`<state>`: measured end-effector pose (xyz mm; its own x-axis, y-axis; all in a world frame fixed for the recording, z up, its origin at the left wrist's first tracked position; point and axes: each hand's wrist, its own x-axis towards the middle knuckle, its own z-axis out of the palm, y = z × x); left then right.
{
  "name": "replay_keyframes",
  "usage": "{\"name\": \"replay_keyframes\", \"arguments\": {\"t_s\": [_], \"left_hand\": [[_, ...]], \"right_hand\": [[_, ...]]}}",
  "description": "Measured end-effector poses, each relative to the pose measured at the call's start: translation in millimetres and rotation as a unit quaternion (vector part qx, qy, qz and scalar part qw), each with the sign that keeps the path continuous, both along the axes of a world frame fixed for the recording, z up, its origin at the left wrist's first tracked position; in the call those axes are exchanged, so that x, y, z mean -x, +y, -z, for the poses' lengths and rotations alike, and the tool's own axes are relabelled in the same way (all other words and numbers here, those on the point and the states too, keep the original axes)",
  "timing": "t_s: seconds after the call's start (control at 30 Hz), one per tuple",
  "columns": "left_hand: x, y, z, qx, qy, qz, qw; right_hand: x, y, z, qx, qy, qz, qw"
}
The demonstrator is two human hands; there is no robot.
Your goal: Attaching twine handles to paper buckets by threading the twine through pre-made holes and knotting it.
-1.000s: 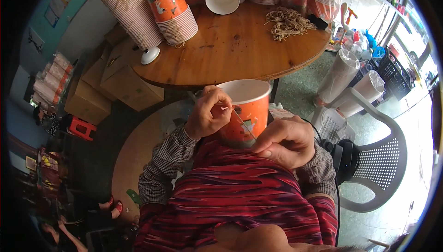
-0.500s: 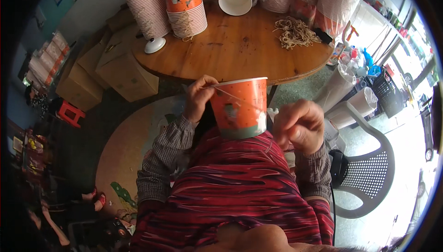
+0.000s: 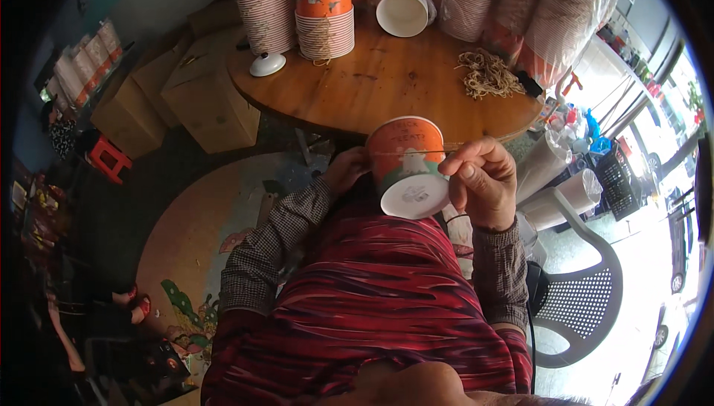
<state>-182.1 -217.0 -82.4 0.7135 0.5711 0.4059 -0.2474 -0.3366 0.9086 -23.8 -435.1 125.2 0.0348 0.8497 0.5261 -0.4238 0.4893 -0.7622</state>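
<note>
At the table's near edge (image 3: 297, 112): paper bucket (image 3: 409, 168), judged light, stiff, crushable; best rim-held.
Right hand (image 3: 485, 181): string (image 3: 401, 153) is pinched.
Left hand (image 3: 347, 170): bucket is touched; closure cannot be told.

Bucket (image 3: 398, 171) made of smooth, printed paperboard, by its look. Tabletop (image 3: 349, 97) made of varnished wood, soft sheen seen, surface scuffed. Heaped string (image 3: 487, 79) rough, fibrous. Stacked tubs (image 3: 468, 8) wrapped in clear, crinkled, glossy plastic film (image 3: 569, 27). Boxes (image 3: 212, 101) formed of matt cardboard. Chair (image 3: 576, 305) moulded in smooth plastic. Sleeves (image 3: 260, 265) and top (image 3: 364, 272) sewn of matt cloth.
</note>
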Motion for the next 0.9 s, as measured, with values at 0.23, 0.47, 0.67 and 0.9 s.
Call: {"name": "replay_keyframes", "arguments": {"t_s": [0.23,0.47,0.67,0.9], "left_hand": [[-1,3,-1,0.068,0.072,-0.145,0.984],[8,-72,-91,-0.062,-0.102,-0.173,0.978],[14,-114,-128,-0.106,-0.093,-0.083,0.986],[20,-114,-131,-0.053,-0.081,-0.056,0.994]], "right_hand": [[9,13,28,0.08,-0.054,0.05,0.994],[9,30,40,0.057,-0.036,0.035,0.997],[16,31,41,0.064,0.003,0.039,0.997],[10,32,43,0.06,-0.034,0.074,0.995]]}}
